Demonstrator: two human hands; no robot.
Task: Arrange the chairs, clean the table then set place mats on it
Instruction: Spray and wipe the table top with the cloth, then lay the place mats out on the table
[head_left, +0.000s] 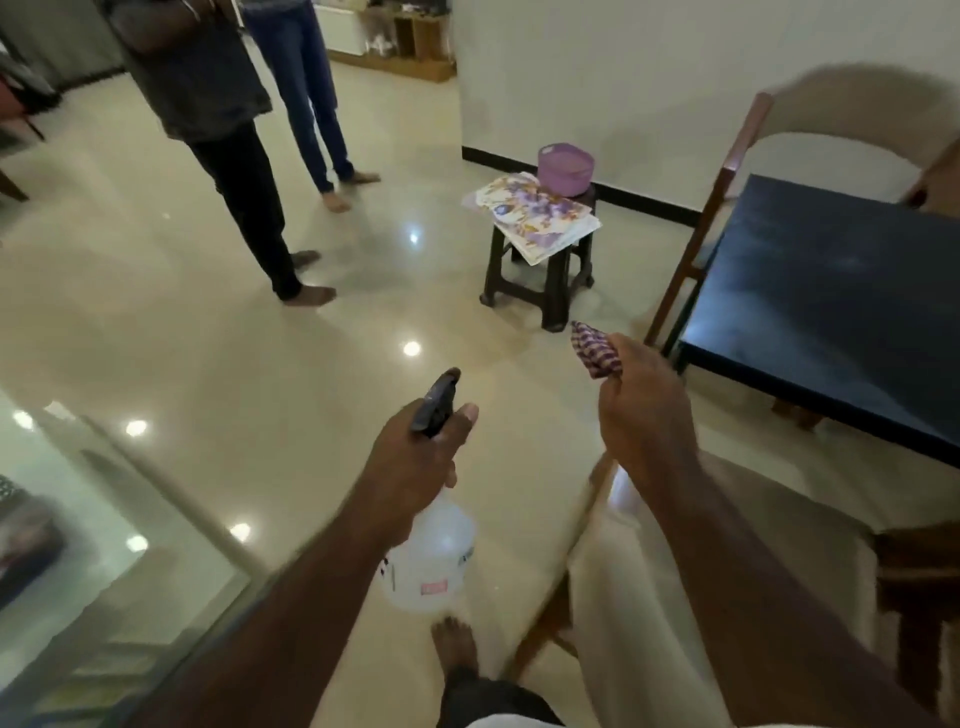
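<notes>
My left hand (415, 457) grips a clear spray bottle (434, 564) by its black trigger head, held over the floor. My right hand (641, 410) holds a bunched purple-and-white striped cloth (595, 349), left of the dark table's (831, 312) near corner. A stack of floral place mats (535, 215) lies on a small dark stool (540, 275) ahead, with a purple container (566, 169) on top. One wooden chair with a pale curved back (841, 130) stands at the table's far end. Another pale-cushioned chair (644, 597) sits right below my arms.
Two people stand on the glossy tiled floor (208, 312) at upper left; legs and bare feet show. A glass panel (104, 545) runs along the lower left. A white wall with dark skirting (597, 78) lies behind the stool. My bare foot (454, 644) is on the floor.
</notes>
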